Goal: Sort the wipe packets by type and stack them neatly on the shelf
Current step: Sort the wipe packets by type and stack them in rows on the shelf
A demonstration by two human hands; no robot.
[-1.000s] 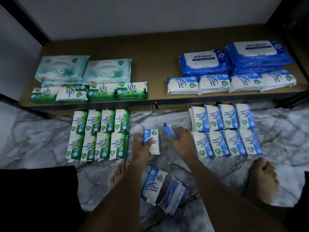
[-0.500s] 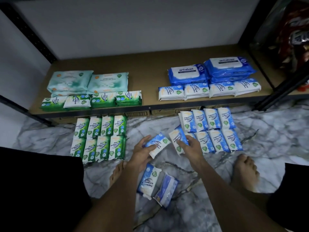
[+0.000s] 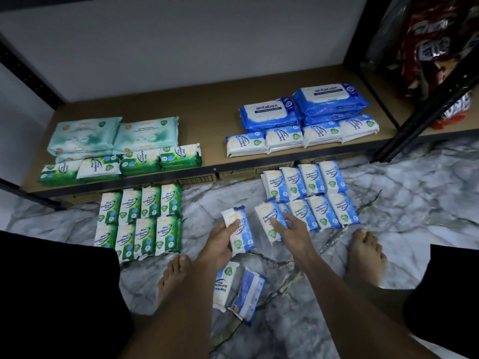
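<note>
My left hand grips a blue-and-white fragrance-free wipe packet above the marble floor. My right hand holds a second blue packet just left of the blue packets laid in rows on the floor. Two more blue packets lie between my feet. Green pine packets sit in rows on the floor to the left. On the brown shelf, green and teal packs are at left, blue antabax packs and blue packets at right.
My bare feet rest on the marble floor either side of the loose packets. A black shelf post rises at right, with red snack bags behind it. Flattened cardboard lies under the shelf edge.
Both hands turned their blue packets upright with labels facing up. The right hand's packet moved closer to the blue rows. The view shifted right and nearer.
</note>
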